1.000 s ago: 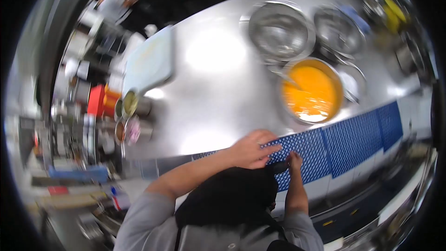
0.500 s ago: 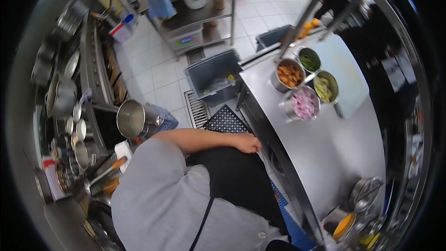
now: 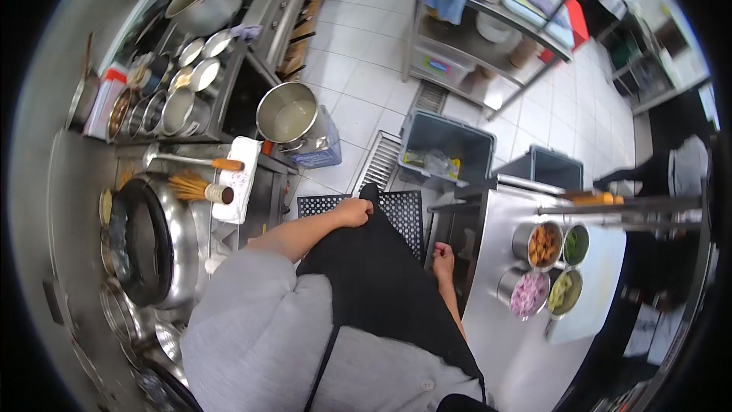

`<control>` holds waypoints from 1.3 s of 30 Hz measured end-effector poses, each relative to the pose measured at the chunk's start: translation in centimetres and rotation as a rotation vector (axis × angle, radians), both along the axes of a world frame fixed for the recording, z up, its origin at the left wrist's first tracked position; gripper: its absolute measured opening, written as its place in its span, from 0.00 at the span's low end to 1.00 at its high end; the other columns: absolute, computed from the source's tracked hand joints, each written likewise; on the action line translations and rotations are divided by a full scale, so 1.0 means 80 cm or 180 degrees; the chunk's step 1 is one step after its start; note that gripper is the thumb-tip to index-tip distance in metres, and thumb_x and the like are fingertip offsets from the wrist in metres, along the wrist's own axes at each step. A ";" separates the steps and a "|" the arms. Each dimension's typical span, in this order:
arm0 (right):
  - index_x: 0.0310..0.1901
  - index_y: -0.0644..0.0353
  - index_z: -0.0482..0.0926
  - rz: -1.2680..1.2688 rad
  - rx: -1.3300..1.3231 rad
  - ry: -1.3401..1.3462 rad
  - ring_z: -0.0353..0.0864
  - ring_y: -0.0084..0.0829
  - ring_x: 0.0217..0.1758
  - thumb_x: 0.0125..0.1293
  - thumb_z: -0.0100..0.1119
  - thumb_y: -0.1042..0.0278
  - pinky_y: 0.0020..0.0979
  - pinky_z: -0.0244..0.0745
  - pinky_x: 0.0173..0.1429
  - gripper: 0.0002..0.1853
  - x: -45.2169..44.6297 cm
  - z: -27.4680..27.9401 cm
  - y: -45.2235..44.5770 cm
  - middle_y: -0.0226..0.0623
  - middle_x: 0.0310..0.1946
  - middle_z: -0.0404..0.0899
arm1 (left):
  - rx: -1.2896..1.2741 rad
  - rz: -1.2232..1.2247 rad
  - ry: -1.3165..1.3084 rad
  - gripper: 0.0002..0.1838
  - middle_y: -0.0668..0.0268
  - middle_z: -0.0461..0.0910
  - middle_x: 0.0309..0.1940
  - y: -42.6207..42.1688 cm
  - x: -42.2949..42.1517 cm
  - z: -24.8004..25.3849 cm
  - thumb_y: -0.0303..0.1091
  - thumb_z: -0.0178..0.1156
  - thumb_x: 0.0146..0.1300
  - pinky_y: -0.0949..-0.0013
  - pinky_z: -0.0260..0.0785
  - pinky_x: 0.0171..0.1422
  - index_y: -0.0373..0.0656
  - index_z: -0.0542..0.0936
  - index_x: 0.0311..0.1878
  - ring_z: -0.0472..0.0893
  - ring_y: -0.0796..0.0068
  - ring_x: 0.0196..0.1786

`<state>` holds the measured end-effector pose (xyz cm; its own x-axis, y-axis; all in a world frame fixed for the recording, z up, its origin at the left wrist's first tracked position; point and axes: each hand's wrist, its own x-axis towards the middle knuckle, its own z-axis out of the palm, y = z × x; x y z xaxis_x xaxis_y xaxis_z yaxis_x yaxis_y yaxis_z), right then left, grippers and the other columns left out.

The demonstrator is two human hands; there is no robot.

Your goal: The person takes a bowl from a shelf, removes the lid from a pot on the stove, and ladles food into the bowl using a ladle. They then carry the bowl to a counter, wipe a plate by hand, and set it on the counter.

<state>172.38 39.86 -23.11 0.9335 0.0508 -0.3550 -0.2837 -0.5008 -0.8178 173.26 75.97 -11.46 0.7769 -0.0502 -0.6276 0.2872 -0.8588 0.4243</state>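
My left hand (image 3: 353, 212) is loosely curled above the black apron and the dark floor mat (image 3: 404, 210), with nothing seen in it. Beside the steel table's near edge is my right hand (image 3: 443, 263), its fingers bent together and nothing visible in them. On that steel table (image 3: 492, 320) stand metal pots of orange-brown pieces (image 3: 544, 246), chopped pink-white pieces (image 3: 528, 294), pale green pieces (image 3: 560, 290) and green pieces (image 3: 573, 245). A pale cutting board (image 3: 602, 275) lies beside them.
Grey bins (image 3: 446, 149) stand beyond the table, near a floor drain (image 3: 379, 159). A large pot (image 3: 287, 112) sits at the stove's end. On the left are a big round vessel (image 3: 179, 240), a ladle (image 3: 191, 159) and a white tray (image 3: 238, 179). A co-worker (image 3: 686, 168) stands far right.
The view has swung left, from the table with the orange liquid towards the aisle and stove. My left hand, spread earlier, is now curled. My right hand, out of view half a second ago, shows again.
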 end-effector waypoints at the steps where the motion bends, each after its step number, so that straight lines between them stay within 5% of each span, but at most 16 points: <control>1: 0.49 0.58 0.80 -0.0052 0.0219 0.0429 0.75 0.23 0.29 0.65 0.56 0.75 0.27 0.73 0.30 0.12 0.024 0.033 0.033 0.28 0.33 0.78 | 0.0039 0.0154 0.0010 0.19 0.57 0.86 0.50 0.012 0.005 0.003 0.33 0.58 0.59 0.52 0.74 0.62 0.52 0.83 0.54 0.82 0.51 0.56; 6: 0.51 0.55 0.79 0.0420 0.0959 0.1535 0.77 0.21 0.30 0.75 0.56 0.55 0.29 0.77 0.31 0.14 0.115 0.085 0.153 0.26 0.31 0.77 | -0.0487 0.0811 -0.0168 0.21 0.54 0.85 0.52 0.073 0.011 -0.054 0.30 0.61 0.55 0.55 0.73 0.64 0.48 0.84 0.54 0.82 0.51 0.58; 9: 0.52 0.55 0.79 0.0786 0.0986 0.1800 0.79 0.23 0.31 0.76 0.55 0.49 0.30 0.78 0.33 0.18 0.176 0.093 0.216 0.27 0.32 0.78 | -0.0815 0.1160 0.0209 0.23 0.54 0.84 0.53 0.107 0.043 -0.009 0.27 0.63 0.52 0.55 0.73 0.64 0.50 0.84 0.54 0.81 0.52 0.60; 12: 0.52 0.55 0.79 0.1154 0.0716 0.1848 0.79 0.24 0.33 0.76 0.52 0.46 0.32 0.79 0.34 0.20 0.239 0.107 0.282 0.28 0.33 0.79 | -0.1099 0.1256 0.0021 0.21 0.55 0.87 0.46 0.152 0.089 -0.005 0.26 0.60 0.55 0.56 0.76 0.59 0.50 0.85 0.53 0.86 0.55 0.51; 15: 0.50 0.56 0.80 0.1331 0.0487 0.1736 0.80 0.25 0.34 0.76 0.52 0.47 0.32 0.79 0.34 0.20 0.299 0.119 0.340 0.30 0.33 0.79 | -0.1499 0.1695 -0.0476 0.19 0.62 0.85 0.26 0.193 0.133 0.004 0.26 0.54 0.60 0.62 0.76 0.40 0.48 0.85 0.53 0.85 0.68 0.31; 26: 0.46 0.59 0.80 0.1000 0.0252 0.1255 0.80 0.28 0.28 0.75 0.53 0.45 0.34 0.79 0.31 0.22 0.500 0.111 0.454 0.33 0.30 0.79 | -0.2293 0.2576 -0.1207 0.17 0.68 0.83 0.26 0.322 0.227 0.075 0.26 0.51 0.65 0.70 0.72 0.34 0.42 0.82 0.55 0.80 0.80 0.28; 30: 0.50 0.59 0.78 0.0687 0.0517 0.1132 0.80 0.28 0.33 0.76 0.50 0.45 0.34 0.79 0.34 0.22 0.560 0.138 0.518 0.34 0.33 0.78 | -0.2230 0.2802 -0.2097 0.17 0.64 0.85 0.30 0.335 0.267 0.076 0.31 0.58 0.63 0.67 0.74 0.41 0.43 0.82 0.55 0.83 0.73 0.33; 31: 0.52 0.59 0.78 0.0725 0.0737 0.1228 0.79 0.29 0.36 0.77 0.49 0.44 0.35 0.80 0.36 0.24 0.579 0.143 0.542 0.34 0.35 0.77 | -0.2158 0.2626 -0.2050 0.20 0.57 0.84 0.45 0.347 0.287 0.097 0.34 0.60 0.65 0.64 0.76 0.52 0.44 0.80 0.60 0.84 0.64 0.47; 34: 0.56 0.57 0.78 0.0866 0.1460 0.1923 0.78 0.33 0.47 0.76 0.47 0.40 0.42 0.78 0.53 0.27 0.628 0.178 0.653 0.36 0.43 0.79 | -0.1330 0.2074 -0.3395 0.26 0.52 0.73 0.65 0.373 0.382 0.152 0.32 0.61 0.65 0.59 0.67 0.71 0.44 0.76 0.68 0.74 0.54 0.67; 36: 0.63 0.53 0.75 0.1529 0.2644 0.2092 0.77 0.29 0.56 0.78 0.45 0.41 0.36 0.73 0.59 0.26 0.648 0.205 0.732 0.34 0.55 0.80 | -0.1387 0.1598 -0.3843 0.30 0.50 0.61 0.75 0.397 0.467 0.156 0.44 0.58 0.68 0.47 0.55 0.79 0.47 0.71 0.72 0.60 0.45 0.77; 39: 0.62 0.54 0.75 0.2233 0.3419 0.2853 0.77 0.28 0.56 0.78 0.44 0.42 0.35 0.73 0.60 0.26 0.701 0.259 0.839 0.32 0.54 0.79 | -0.0363 0.1078 -0.4192 0.35 0.49 0.61 0.75 0.445 0.566 0.144 0.58 0.52 0.70 0.37 0.49 0.79 0.49 0.68 0.74 0.59 0.44 0.78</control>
